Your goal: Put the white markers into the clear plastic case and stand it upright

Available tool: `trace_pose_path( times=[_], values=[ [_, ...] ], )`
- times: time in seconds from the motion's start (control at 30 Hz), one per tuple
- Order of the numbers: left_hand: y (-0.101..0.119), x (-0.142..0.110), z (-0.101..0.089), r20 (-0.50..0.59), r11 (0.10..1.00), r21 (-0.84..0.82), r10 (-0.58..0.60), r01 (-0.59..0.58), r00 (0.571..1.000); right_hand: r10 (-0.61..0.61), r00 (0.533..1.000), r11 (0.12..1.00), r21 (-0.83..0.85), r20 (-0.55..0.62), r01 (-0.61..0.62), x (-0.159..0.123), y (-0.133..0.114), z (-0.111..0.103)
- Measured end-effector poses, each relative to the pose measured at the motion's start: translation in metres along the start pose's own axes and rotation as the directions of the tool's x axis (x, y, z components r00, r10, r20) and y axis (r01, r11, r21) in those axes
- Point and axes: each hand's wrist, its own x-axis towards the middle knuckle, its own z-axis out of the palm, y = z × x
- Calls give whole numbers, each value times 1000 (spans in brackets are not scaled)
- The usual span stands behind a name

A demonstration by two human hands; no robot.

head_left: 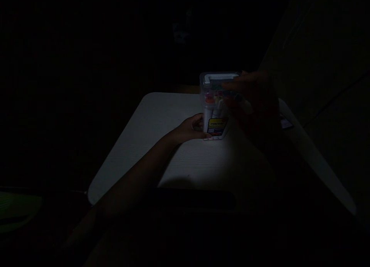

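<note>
A clear plastic marker case (218, 111) stands upright on a white table (138, 130). Its transparent lid (206, 82) has a white handle, and markers with white barrels and coloured caps show through the walls. A yellow and dark label covers the lower front. My left hand (189, 129) grips the case low on its left side, thumb across the front and fingers partly hidden behind. At the upper right, my right hand (254, 91) is closed around the lid, its fingers bent over the front. Deep shadow hides much of this hand.
At the table's right edge lies a dark flat object that looks like a phone (286, 121). A dark slot (199, 197) runs along the near edge. Something bright green (19, 211) sits at lower left. A wall rises on the right; the room is very dark.
</note>
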Motion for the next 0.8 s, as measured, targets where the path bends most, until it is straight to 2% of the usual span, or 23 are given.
trace_pose_path(
  times=[0.13,0.27,0.37,0.57,0.67,0.8],
  values=[
    [-1,0,0,-2,1000,-2,1,-1,1000,-81,995,995,49,-65,84,1,6,2],
    [0,0,0,11,1000,12,3,-3,1000,36,998,999,23,42,-37,1,4,3],
    [0,0,0,13,1000,16,0,0,1000,100,993,995,20,63,-102,2,-4,2],
    [0,-1,0,9,1000,-2,-9,9,1000,94,995,995,-27,21,-93,0,-9,1],
    [1,-1,0,6,1000,-10,-24,24,1000,55,998,998,9,-11,-55,-1,-5,3],
    [2,-1,2,1,1000,-3,-8,8,1000,88,994,996,-14,62,-87,-3,-5,5]
  ],
)
